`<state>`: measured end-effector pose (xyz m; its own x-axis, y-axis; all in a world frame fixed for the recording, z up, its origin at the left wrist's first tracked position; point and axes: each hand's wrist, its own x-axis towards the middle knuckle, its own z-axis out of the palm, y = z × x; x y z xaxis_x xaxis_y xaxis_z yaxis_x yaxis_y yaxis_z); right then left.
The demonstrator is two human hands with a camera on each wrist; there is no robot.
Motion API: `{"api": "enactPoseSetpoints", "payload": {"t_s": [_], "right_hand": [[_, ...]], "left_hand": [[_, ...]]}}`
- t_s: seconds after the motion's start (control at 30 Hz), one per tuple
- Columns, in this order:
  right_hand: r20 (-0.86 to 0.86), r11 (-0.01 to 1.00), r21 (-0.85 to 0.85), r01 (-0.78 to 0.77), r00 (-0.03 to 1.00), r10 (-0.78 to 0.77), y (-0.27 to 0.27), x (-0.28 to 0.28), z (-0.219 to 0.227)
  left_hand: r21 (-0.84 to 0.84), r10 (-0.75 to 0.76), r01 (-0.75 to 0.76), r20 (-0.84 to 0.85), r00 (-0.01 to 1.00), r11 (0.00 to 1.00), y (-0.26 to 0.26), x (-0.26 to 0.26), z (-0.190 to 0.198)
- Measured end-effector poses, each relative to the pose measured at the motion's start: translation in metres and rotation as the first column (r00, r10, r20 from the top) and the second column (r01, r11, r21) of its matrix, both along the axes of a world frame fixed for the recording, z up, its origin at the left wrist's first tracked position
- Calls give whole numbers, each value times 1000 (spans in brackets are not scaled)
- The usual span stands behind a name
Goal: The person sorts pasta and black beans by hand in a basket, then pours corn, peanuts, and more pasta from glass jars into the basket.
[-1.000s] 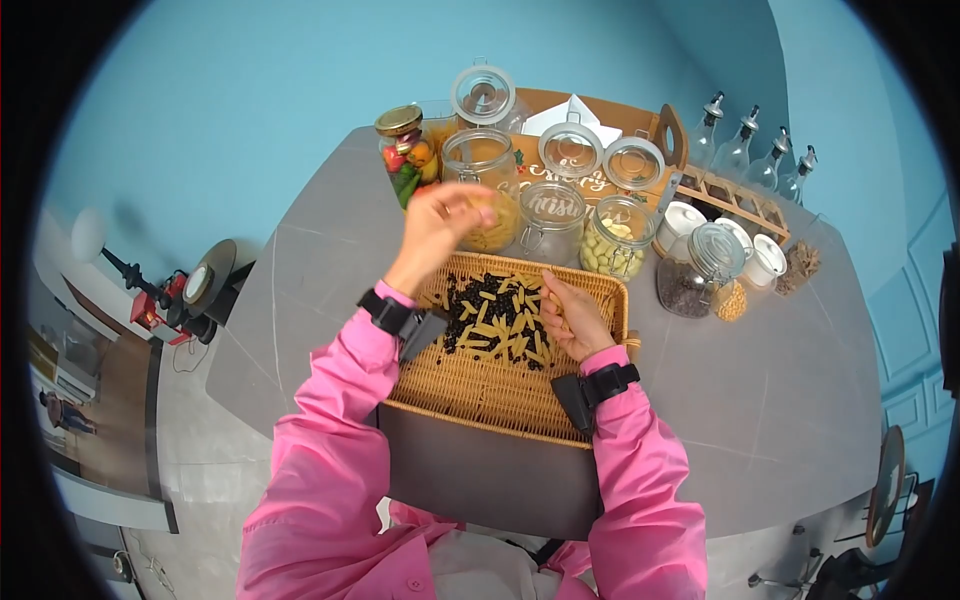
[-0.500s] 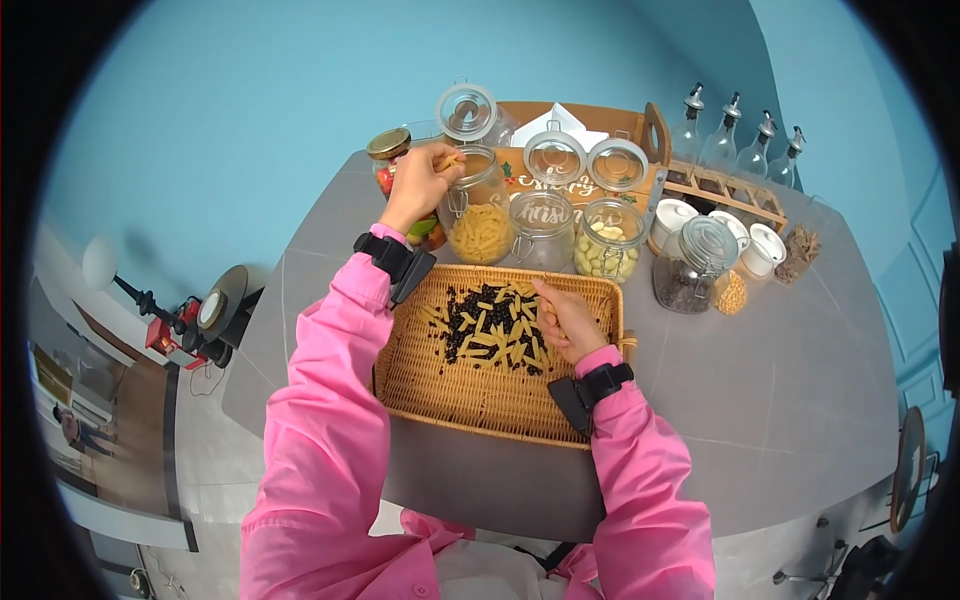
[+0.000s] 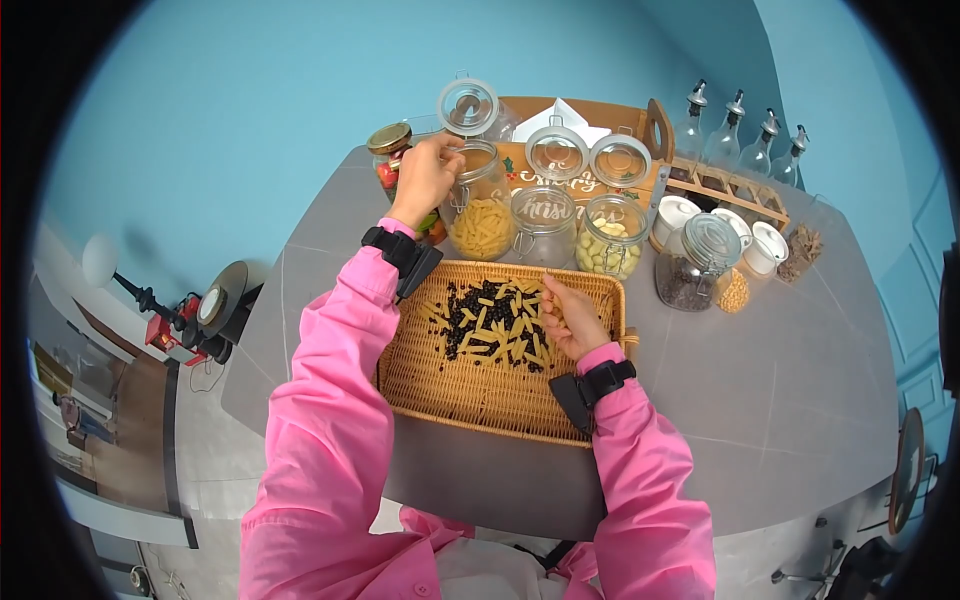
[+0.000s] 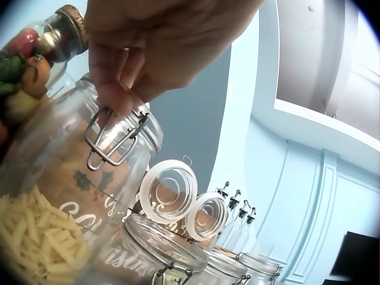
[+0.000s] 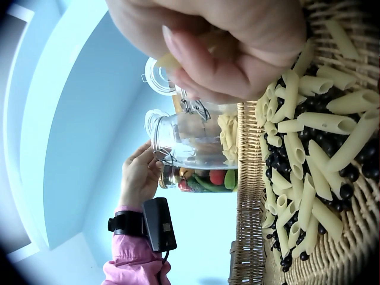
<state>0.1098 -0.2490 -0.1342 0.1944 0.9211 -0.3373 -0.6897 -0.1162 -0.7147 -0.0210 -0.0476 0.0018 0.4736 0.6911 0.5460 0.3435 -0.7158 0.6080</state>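
My left hand [image 3: 426, 178] is at the mouth of a clip-top glass jar [image 3: 462, 205] partly filled with penne pasta [image 4: 41, 237]. In the left wrist view its fingertips hang over the rim beside the wire clasp [image 4: 110, 142], and no pasta shows between them. My right hand [image 3: 572, 318] is curled over the right side of a wicker basket [image 3: 470, 400]; in the right wrist view it grips penne [image 5: 168, 62], mostly hidden by the fingers. Penne [image 5: 326, 122] and black beans [image 5: 371, 160] lie mixed in the basket.
Behind the basket stand an open glass jar [image 3: 543, 235] and a jar of pale green pieces [image 3: 609, 252]. A jar of colourful vegetables [image 3: 390, 165] is at the left. To the right are a dark-filled jar [image 3: 683, 280], white canisters [image 3: 766, 250] and glass bottles [image 3: 720, 145].
My left hand has risen from in front of the pasta jar to its mouth; the penne seen in its fingers half a second ago no longer shows. My right hand stays over the basket.
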Motion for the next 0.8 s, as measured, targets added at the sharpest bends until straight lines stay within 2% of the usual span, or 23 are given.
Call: {"api": "enactPoseSetpoints", "payload": {"t_s": [0.2,0.27,0.4,0.5,0.57,0.6,0.67,0.73,0.77,0.8], "right_hand": [[15,1000,29,-3,1000,2,-2,0,-1],[26,1000,26,-3,1000,2,-2,-1,0],[33,1000,9,10,999,-11,-1,-1,0],[9,1000,-6,19,1000,-19,0,0,-1],[-11,1000,-9,25,1000,-25,1,2,-4],[-75,999,6,32,997,-32,3,4,-7],[-139,999,15,45,989,-43,5,6,-12],[-292,998,33,59,955,-47,6,7,-15],[-290,998,22,61,956,-52,6,5,-12],[-308,996,23,84,949,-73,6,1,-6]], "left_hand": [[6,24,-23,-21,999,1000,-2,0,2],[197,66,-58,-37,997,979,5,0,-3],[192,118,-110,-30,993,975,6,2,-9],[275,111,-120,47,993,954,3,3,-13],[554,202,-226,106,974,801,-12,0,-13],[553,199,-224,106,974,803,-21,-1,-14],[530,31,-124,181,983,839,-46,-3,-20],[289,-115,72,133,985,955,-83,-5,-34],[261,-249,214,107,963,941,-95,-6,-43],[106,-341,337,17,940,935,-101,-8,-56]]}}
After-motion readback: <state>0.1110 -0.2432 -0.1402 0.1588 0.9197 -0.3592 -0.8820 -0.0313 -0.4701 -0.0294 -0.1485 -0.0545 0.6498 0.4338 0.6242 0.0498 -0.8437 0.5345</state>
